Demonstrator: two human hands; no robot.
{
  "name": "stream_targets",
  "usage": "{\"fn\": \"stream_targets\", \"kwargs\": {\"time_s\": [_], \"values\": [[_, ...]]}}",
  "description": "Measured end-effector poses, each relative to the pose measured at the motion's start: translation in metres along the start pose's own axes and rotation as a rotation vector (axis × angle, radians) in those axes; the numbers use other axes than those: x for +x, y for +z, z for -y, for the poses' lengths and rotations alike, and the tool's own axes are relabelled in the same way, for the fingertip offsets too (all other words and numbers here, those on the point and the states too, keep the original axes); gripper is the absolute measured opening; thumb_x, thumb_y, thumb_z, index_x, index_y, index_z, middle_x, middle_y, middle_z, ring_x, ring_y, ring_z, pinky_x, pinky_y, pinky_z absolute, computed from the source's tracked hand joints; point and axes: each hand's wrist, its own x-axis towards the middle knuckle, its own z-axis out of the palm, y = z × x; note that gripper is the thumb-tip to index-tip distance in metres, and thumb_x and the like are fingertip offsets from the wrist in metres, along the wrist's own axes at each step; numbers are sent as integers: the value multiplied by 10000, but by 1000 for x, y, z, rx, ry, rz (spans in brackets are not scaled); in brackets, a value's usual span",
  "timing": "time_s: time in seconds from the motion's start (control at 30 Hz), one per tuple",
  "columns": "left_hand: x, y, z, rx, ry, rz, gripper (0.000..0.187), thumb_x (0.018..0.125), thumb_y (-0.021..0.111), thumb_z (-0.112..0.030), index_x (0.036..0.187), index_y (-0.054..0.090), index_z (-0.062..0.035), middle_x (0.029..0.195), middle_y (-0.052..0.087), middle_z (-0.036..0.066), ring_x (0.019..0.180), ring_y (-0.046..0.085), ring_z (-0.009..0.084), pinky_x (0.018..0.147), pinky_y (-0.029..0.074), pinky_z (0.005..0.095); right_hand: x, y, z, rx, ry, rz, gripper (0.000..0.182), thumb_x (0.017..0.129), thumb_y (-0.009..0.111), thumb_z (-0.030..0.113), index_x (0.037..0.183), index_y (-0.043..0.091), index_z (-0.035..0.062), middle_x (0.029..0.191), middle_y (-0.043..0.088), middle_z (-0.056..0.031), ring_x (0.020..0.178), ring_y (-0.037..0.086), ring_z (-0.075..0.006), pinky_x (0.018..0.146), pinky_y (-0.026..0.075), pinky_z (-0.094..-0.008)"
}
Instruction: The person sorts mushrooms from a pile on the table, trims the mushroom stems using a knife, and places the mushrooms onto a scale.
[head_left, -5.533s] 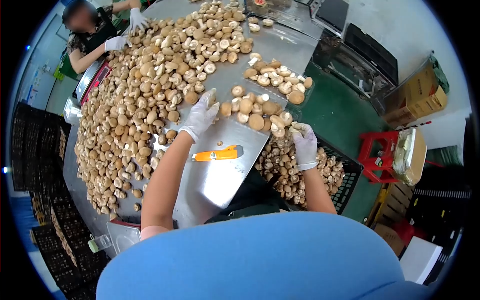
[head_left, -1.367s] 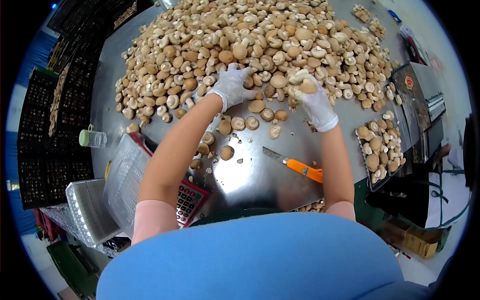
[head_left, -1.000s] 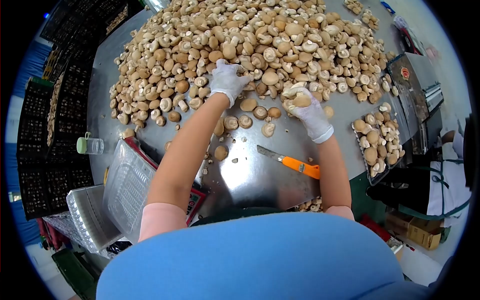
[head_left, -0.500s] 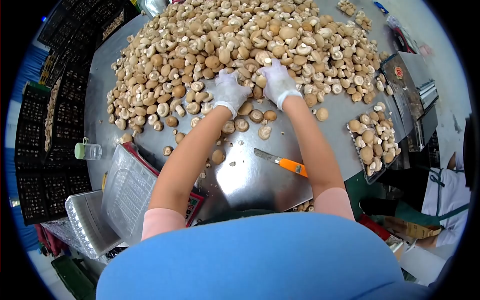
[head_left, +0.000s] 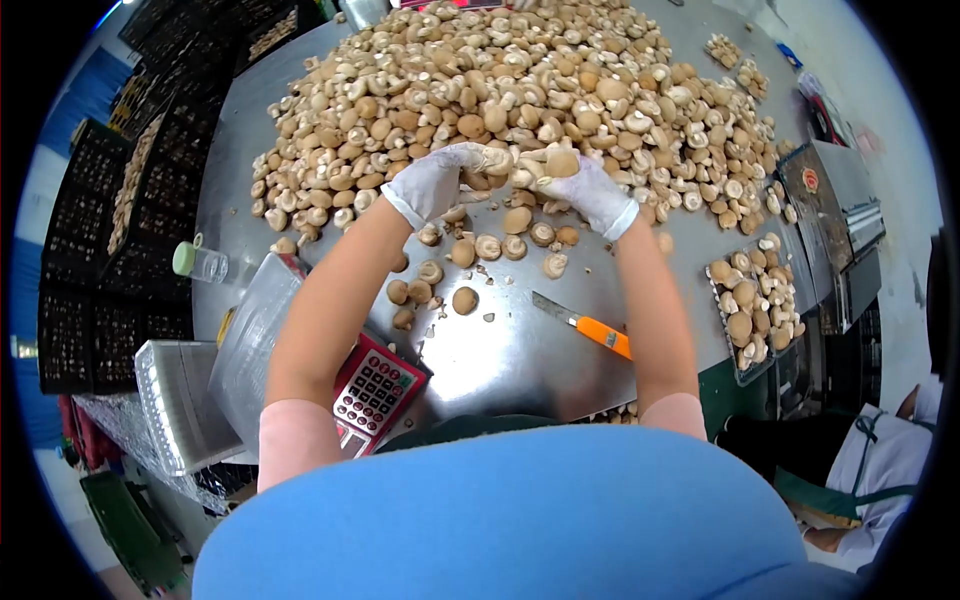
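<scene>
A large heap of brown mushrooms (head_left: 430,90) covers the far part of the metal table (head_left: 470,350). At its near edge my left hand (head_left: 440,180), in a whitish glove, curls around several mushrooms. Close beside it, my gloved right hand (head_left: 585,190) holds mushrooms too, a round cap showing between thumb and fingers. Loose mushrooms (head_left: 488,247) lie below the hands. An orange-handled knife (head_left: 603,337) rests on the table nearer to me, its blade pointing up and left.
A filled mushroom tray (head_left: 750,310) stands at the right, near another person (head_left: 880,460). Clear plastic trays (head_left: 180,400), a red scale with keypad (head_left: 375,390) and a green-capped bottle (head_left: 200,262) are at the left. Black crates (head_left: 90,270) are stacked beyond the table's left edge.
Both hands have lifted mushrooms from the heap's near edge and drawn closer together. The view has shifted, and more of the red scale shows.
</scene>
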Motion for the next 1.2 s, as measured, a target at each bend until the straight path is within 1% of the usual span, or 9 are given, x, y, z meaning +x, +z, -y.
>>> {"fn": "stream_targets", "kwargs": {"time_s": [0.23,0.4,0.5,0.57,0.67,0.77,1.0,1.03,1.2], "values": [[-155,-16,-37,-49,131,-161,428,927,589,-208,1320,546,-43,1289,616,119,1185,603,255,953,548,447,-9,94,5,188,-161,403,455,843,744,116,1277,631,38,1202,679,-47,1073,634,-104,848,558,-279],[-321,-19,-38,237,169,-598,482,884,669,-299,1269,584,-23,1134,635,62,1063,611,158,900,527,321,-17,196,32,25,-166,672,456,787,738,82,1236,665,42,1182,658,-52,993,645,-100,835,560,-244],[-372,6,-20,445,109,-942,306,855,706,-207,1085,640,-16,971,629,38,914,576,122,846,472,277,-8,271,26,-200,-590,796,505,738,764,71,1235,681,113,1160,614,-86,1076,619,-195,977,511,-312],[-394,6,14,369,187,-994,332,816,750,-133,1110,644,-24,1023,625,29,937,571,110,870,456,264,-5,317,12,-398,-838,765,549,721,798,109,1253,672,150,1175,594,-125,1120,606,-267,1039,475,-349],[-411,-7,58,993,133,-1019,561,766,778,-42,1294,588,-32,1379,496,125,1241,523,236,1046,447,357,-16,359,13,-922,-863,756,729,702,836,328,1372,583,193,1311,546,-209,1194,577,-369,1066,446,-421],[-418,-6,69,907,211,-1073,797,711,792,-13,1444,482,-61,1449,425,166,1345,453,308,1143,370,399,-30,362,15,-849,-800,712,950,698,829,465,1517,405,236,1480,427,-252,1282,511,-419,1105,384,-520],[-408,1,77,953,252,-1061,720,837,724,-60,1496,433,-52,1520,370,212,1404,392,340,1159,338,420,-14,308,-11,-738,-990,288,757,777,757,451,1436,519,164,1484,453,-189,1292,493,-415,1088,407,-490],[-417,-8,79,1504,102,-950,663,882,686,-99,1496,439,-54,1532,364,238,1414,377,380,1168,315,445,-8,285,-3,-800,-920,260,725,783,758,423,1422,529,169,1483,452,-180,1308,475,-410,1089,410,-488],[-415,-1,74,1419,111,-995,739,851,735,-153,1514,418,-80,1530,361,239,1407,383,393,1172,309,451,77,183,-42,-1269,-436,-243,766,736,805,451,1430,525,287,1531,366,-181,1360,418,-389,1105,410,-488]]}}
